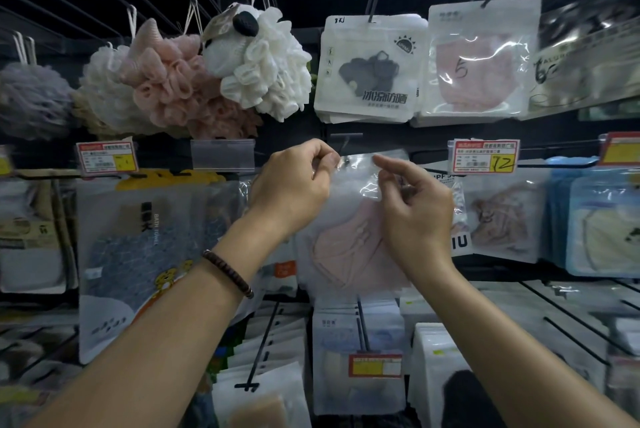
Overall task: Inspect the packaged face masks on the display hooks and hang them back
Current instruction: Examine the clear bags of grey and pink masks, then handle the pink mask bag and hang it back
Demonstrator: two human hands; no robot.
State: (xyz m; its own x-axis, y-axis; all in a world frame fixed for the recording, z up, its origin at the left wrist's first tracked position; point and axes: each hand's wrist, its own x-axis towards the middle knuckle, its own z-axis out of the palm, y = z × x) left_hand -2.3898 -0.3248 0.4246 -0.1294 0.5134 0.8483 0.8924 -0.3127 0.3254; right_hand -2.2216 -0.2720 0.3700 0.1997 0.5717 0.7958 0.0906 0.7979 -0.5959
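Observation:
A clear packet holding a pink face mask (349,237) hangs in front of me at the middle of the rack. My left hand (294,181) pinches its top left corner, just beside the tip of a black display hook (346,143). My right hand (412,205) pinches the packet's top edge on the right with thumb and forefinger. More packaged masks hang above: a white packet with a dark mask (370,70) and a clear packet with a pink mask marked 5 (481,60).
Bath sponges (173,81) hang at the upper left. Price tags (479,157) sit on the hook ends. Towel packets (138,247) hang at the left and blue packets (602,226) at the right. Below, several long hooks (362,327) stick out with stacked packets.

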